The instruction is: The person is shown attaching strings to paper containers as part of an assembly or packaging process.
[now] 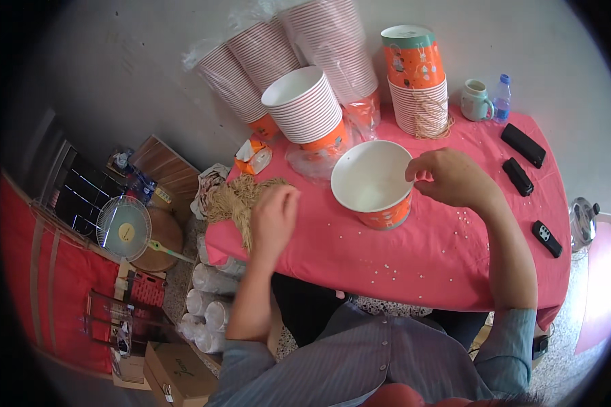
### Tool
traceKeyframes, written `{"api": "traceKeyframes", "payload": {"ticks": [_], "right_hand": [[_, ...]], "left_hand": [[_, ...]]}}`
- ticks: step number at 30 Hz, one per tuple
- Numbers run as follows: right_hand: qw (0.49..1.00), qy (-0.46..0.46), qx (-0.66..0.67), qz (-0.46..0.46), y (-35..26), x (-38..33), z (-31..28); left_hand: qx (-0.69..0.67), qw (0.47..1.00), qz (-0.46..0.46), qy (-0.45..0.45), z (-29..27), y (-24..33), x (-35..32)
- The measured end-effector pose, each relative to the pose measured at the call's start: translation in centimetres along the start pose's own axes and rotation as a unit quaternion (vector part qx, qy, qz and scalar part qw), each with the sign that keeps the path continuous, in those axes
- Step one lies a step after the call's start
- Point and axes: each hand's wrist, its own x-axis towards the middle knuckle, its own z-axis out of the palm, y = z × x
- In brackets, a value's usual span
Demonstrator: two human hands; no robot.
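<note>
A white-lined paper bucket (372, 178) with an orange printed outside stands upright near the middle of the table. At its right rim is my right hand (448, 178), fingers bent and closed at the edge. My left hand (275, 220) is closed, its fingertips pressed together, just right of a bundle of tan cords (234, 203) at the table's left edge. Whatever the left fingers hold, if anything, is too small or hidden to make out.
Behind stand a stack of paper buckets (302, 108), plastic-wrapped stacks (332, 47) and another stack (417, 102) draped with cords. A mug (476, 102), a bottle (502, 98), a black case (523, 145) and a remote (546, 238) line the right. Small white bits dot the pink tablecloth (448, 258).
</note>
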Motion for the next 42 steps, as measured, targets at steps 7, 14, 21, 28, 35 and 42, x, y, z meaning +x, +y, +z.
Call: {"api": "traceKeyframes", "payload": {"ticks": [7, 14, 21, 28, 35, 42], "right_hand": [[0.998, 0.001, -0.058, 0.037, -0.3, 0.4, 0.1], [0.997, 0.014, -0.070, 0.035, -0.1, 0.3, 0.3], [0.997, 0.037, -0.061, 0.015, 0.1, 0.2, 0.8], [0.997, 0.032, -0.074, 0.013, 0.0, 0.3, 0.9], [0.997, 0.018, -0.075, 0.020, -0.1, 0.4, 0.8], [0.997, 0.066, -0.049, 0.004, -0.1, 0.5, 1.2]], "left_hand": [[0.109, 0.983, -0.065, -0.134, 0.5, -13.5, 1.0], [0.132, 0.977, 0.002, -0.165, 4.0, -15.7, 3.0], [0.274, 0.931, 0.057, -0.234, 5.2, -17.3, 4.6], [0.233, 0.941, 0.045, -0.240, 4.6, -17.8, 5.2], [0.101, 0.985, 0.026, -0.139, 3.2, -16.5, 5.8], [-0.029, 0.992, -0.113, -0.046, 0.7, -12.1, 7.6]]}}
